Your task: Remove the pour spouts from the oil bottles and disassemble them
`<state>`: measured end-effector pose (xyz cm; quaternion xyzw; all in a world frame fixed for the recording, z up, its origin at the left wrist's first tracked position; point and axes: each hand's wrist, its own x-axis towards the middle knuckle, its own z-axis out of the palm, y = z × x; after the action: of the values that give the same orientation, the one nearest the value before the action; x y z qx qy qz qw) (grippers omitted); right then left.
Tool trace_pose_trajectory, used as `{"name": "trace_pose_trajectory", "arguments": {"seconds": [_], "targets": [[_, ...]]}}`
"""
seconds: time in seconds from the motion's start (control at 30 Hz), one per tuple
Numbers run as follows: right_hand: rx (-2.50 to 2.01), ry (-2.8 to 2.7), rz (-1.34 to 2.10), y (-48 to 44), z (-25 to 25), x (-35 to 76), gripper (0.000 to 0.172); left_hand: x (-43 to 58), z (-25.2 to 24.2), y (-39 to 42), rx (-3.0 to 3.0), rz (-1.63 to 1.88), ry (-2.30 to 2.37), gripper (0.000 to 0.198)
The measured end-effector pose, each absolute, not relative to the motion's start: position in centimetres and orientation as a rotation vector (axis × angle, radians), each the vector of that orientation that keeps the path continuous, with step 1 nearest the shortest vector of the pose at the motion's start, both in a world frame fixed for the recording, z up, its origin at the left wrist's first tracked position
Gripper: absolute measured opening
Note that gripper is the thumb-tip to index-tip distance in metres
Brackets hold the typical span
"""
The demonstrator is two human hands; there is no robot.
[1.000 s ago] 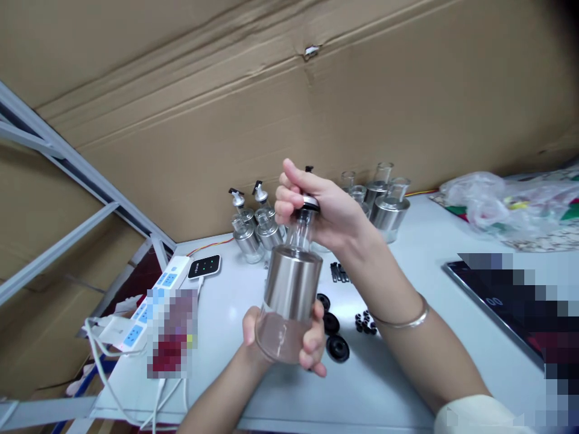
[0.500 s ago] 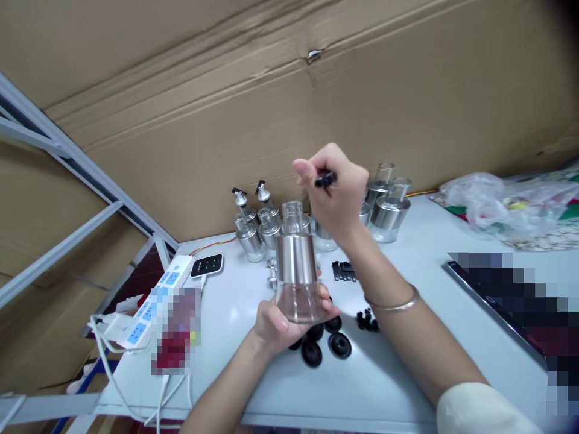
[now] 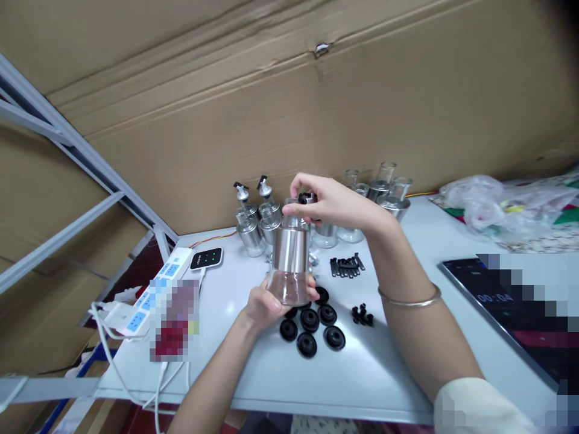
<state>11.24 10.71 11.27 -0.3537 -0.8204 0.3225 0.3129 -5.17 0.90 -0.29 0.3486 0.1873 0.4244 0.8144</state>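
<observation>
A glass bottle with a steel sleeve (image 3: 290, 250) stands nearly upright in my left hand (image 3: 266, 306), whose fingers wrap round its clear base. At the bottle's neck is my right hand (image 3: 332, 202), fingers closed around a small black piece (image 3: 308, 198) held beside the mouth. Thumb and neck overlap, so I cannot tell whether they touch. The piece's exact kind is partly hidden by the fingers. Below the bottle lie several round black caps (image 3: 310, 320). Small black stoppers or plugs (image 3: 362, 314) are heaped to their right, and flat black strips (image 3: 347, 265) lie farther back.
Several similar bottles (image 3: 250, 236) line the cardboard wall, two with pourer tops (image 3: 265, 187). On the left are a power strip (image 3: 137, 320), a small white device (image 3: 207, 258) and cables. At right lie a tablet or phone (image 3: 497, 301) and plastic bags (image 3: 493, 199).
My right hand has come down from above the bottle to its neck with the black piece. The bottle in my left hand has shifted slightly left and up in view.
</observation>
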Motion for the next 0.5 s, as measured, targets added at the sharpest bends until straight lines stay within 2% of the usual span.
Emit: {"name": "trace_pose_trajectory", "arguments": {"seconds": [0.1,0.3,0.5], "targets": [[-0.810,-2.223,0.848,10.6,11.6,11.7,0.026,-5.0,0.0,0.6,0.760,0.959,0.435,0.056],[-0.902,-1.970,0.579,12.1,11.2,13.5,0.025,-5.2,0.7,1.2,0.675,1.409,0.560,0.055],[-1.026,-1.856,0.326,14.4,9.5,13.3,0.020,-5.9,0.8,1.7,0.641,1.479,0.577,0.047]]}}
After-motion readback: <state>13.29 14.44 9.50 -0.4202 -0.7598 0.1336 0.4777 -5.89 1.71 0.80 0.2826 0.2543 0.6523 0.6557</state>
